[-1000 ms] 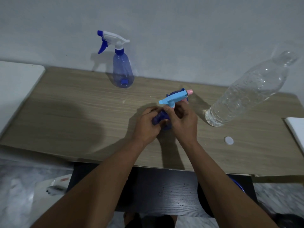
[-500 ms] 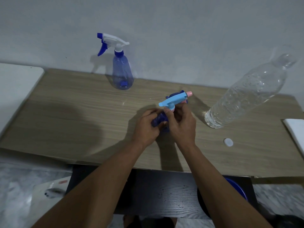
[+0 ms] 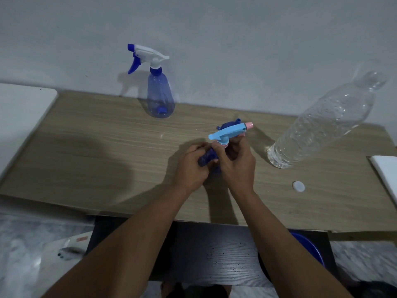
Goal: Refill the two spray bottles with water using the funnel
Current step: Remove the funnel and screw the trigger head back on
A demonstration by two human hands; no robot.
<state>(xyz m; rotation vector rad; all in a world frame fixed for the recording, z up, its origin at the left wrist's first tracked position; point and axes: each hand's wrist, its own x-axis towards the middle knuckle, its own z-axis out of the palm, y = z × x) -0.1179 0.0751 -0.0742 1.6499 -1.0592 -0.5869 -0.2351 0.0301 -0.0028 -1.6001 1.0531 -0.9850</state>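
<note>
Fingers (image 3: 217, 147) of both hands pinched around a small dark-blue spray bottle (image 3: 207, 158) at mid-table. Left hand (image 3: 191, 166) wrapped on the bottle body, right hand (image 3: 237, 166) closed at the pink collar under the light-blue trigger head (image 3: 228, 132), pink nozzle tip pointing up and right. Just beyond the fingers, partly hidden behind the trigger head, a dark-blue funnel (image 3: 228, 124). Farther back and left, upright by the wall, a second spray bottle (image 3: 160, 97) with white-and-blue trigger. Right of the fingers, well apart, a clear water bottle (image 3: 322, 123), uncapped. Nearer, right of the right hand, a white cap (image 3: 298, 186) flat on the wooden table (image 3: 96, 151).
</note>
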